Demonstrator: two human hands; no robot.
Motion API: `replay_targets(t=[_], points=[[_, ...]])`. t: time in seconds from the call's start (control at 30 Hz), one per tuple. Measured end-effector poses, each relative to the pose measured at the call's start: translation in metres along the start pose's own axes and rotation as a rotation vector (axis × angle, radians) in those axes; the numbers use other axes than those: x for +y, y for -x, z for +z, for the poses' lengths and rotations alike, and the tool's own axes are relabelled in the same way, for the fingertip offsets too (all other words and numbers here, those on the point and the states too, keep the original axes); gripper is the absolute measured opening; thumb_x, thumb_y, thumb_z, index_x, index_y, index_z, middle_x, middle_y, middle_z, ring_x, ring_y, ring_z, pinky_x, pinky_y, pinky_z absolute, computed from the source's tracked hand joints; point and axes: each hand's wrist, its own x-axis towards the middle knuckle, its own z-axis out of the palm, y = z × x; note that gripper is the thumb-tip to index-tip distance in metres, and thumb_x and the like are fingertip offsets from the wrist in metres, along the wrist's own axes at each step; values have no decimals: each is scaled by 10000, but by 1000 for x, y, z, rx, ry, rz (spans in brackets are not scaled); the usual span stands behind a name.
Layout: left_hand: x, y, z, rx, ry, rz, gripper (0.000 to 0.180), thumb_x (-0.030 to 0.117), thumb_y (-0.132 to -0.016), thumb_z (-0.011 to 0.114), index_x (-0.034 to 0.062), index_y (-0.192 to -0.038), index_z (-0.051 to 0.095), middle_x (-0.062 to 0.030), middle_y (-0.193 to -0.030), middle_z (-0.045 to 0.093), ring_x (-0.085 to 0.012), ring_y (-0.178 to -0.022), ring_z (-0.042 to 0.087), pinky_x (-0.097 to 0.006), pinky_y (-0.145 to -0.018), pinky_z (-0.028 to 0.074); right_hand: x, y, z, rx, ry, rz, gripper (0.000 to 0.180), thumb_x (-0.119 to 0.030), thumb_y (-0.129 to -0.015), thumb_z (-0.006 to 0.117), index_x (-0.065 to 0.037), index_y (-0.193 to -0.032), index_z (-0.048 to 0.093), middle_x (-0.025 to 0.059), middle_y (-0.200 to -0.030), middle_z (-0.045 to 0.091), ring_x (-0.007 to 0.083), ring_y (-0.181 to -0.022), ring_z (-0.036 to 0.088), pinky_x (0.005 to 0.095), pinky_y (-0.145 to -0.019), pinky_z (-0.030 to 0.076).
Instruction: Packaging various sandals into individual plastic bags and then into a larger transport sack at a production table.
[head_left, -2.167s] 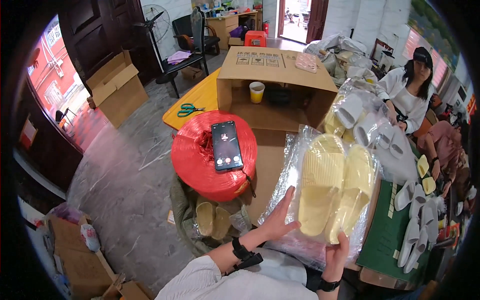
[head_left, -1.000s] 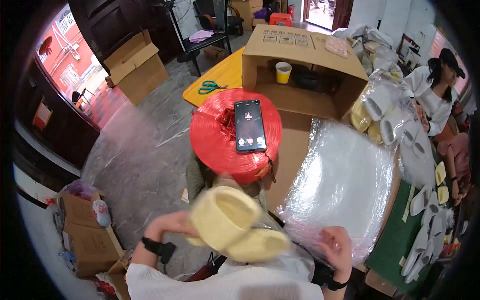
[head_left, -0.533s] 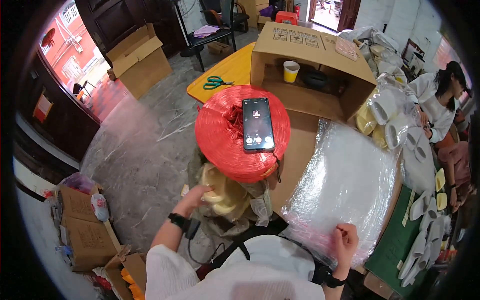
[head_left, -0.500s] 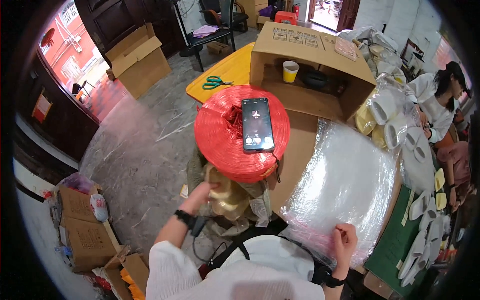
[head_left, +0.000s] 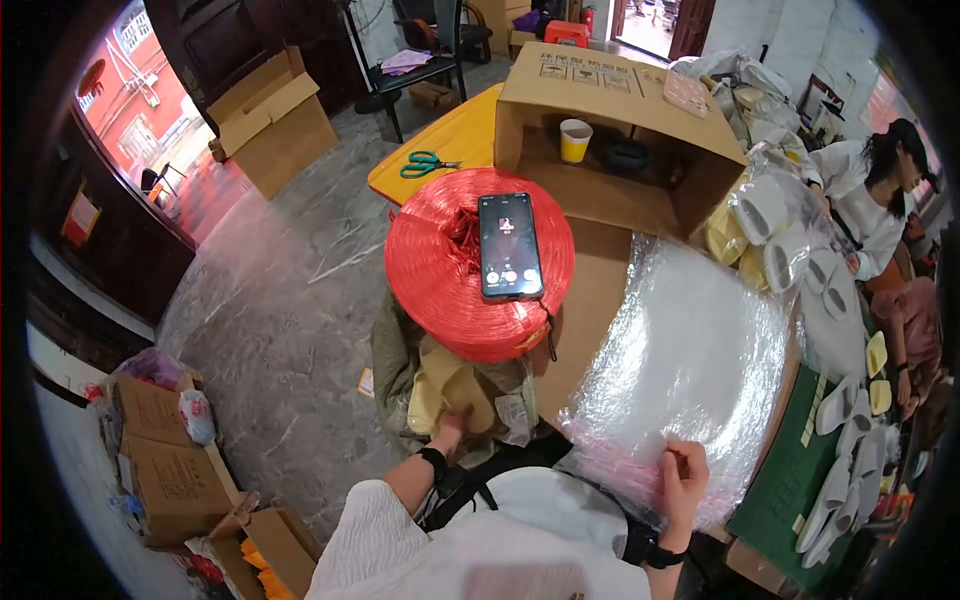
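Low at the mouth of the olive sack (head_left: 388, 345), set with the left grip (head_left: 452, 428) against the near end of the pale yellow slippers (head_left: 440, 385), just below the red roll of twine (head_left: 430, 275). Cannot tell whether clasped around a slipper or merely laid on it. Half curled with the right grip (head_left: 686, 472) over the near, pinkish edge of the clear bags (head_left: 695, 330); cannot make out whether pinching film or only resting there.

For a clean pick, best to feel for both slippers before lifting, then take the two together in one firm clasp, keeping the soles close. Probably soft and springy, so hold around the thick sole rather than nipping a thin rim. Draw toward the body first, then up; likely to catch under the roll if pulled straight up. Avoid bumping the roll, mindful of the phone (head_left: 510, 245) lying loose on top with a black strap trailing off.

With the right grip, better to stay light, so as not to shift or crease the stack on the brown cardboard (head_left: 590, 300). Roll thumb against finger to part a single layer; probably slick and clingy. Leave the scissors (head_left: 438, 164) alone on the yellow bench (head_left: 465, 130), safely apart from the film.
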Motion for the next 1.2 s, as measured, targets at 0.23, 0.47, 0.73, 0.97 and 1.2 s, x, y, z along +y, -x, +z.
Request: replay_targets(t=[0.23,0.47,0.73,0.97,1.2], points=[[5,-85,-31,-91,-1159,560,602,517,-940,606,129,-1398,554,-220,-1220,670,-395,-967,690,-458,-855,548,2,-6,6,-61,-16,-6,91,44,-876,640,-9,-949,647,29,-919,579,115,-819,538,242,-726,444],[64,-44,-132,-441,-19,-209,625,580,-948,581,133,-1384,564,-117,-1152,698,-277,-933,698,-403,-850,547,-8,-4,6,9,29,4,65,42,-890,626,-12,-926,628,24,-891,558,104,-807,524,238,-708,434],[21,-47,-185,545,-737,88,562,468,-761,814,-36,-986,705,-239,-984,725,-387,-955,704,-461,-846,559,-3,-6,11,7,21,3,49,30,-907,623,-17,-919,625,17,-884,547,99,-795,514,229,-700,420],[-26,-70,-170,459,-485,188,417,323,-894,656,-62,-1053,676,-307,-1006,681,-488,-1010,632,-529,-825,513,0,-5,11,-10,99,28,62,34,-905,625,-23,-928,630,12,-903,558,94,-800,513,225,-706,419],[-38,-22,-382,836,-705,404,269,157,-985,476,-24,-983,676,-193,-931,692,-351,-855,655,-461,-741,491,9,-13,17,-50,4,-15,62,25,-919,618,-34,-937,614,1,-916,559,86,-802,514,220,-709,425]])
